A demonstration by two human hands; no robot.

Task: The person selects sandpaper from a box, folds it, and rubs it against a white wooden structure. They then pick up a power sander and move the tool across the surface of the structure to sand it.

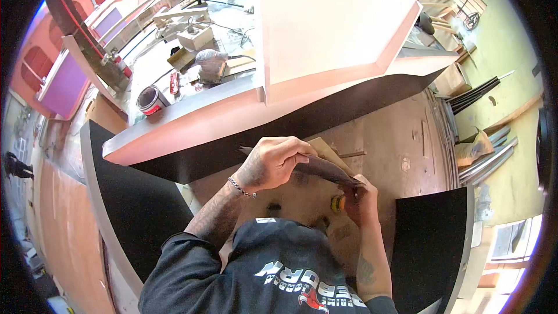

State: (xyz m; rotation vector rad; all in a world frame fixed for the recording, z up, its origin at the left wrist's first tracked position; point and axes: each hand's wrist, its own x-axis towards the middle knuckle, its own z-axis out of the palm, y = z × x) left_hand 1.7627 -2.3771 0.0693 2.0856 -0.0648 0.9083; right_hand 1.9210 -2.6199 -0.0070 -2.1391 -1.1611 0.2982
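Note:
My left hand (276, 163), with a bracelet at its wrist, pinches one end of a dark, bent sheet of sandpaper (325, 170). The opposite end is gripped by my right hand (361, 199), lower and to the right. A tan strip (330, 154) shows along the far side of the sheet. Just left of my right wrist is a small yellow object (337, 203). Beyond my hands stands a large curved counter (203, 117) with a pale top edge, a pinkish-white band and black lower faces; a tall white panel (331, 23) rises from it.
A paint can (152, 102) and a power sander (210, 67) rest behind the counter's edge. Black curved panels flank me at left (133, 197) and right (430, 244). Long strips (494, 154) lean by the right wall. A thin stick (352, 154) lies on the floor.

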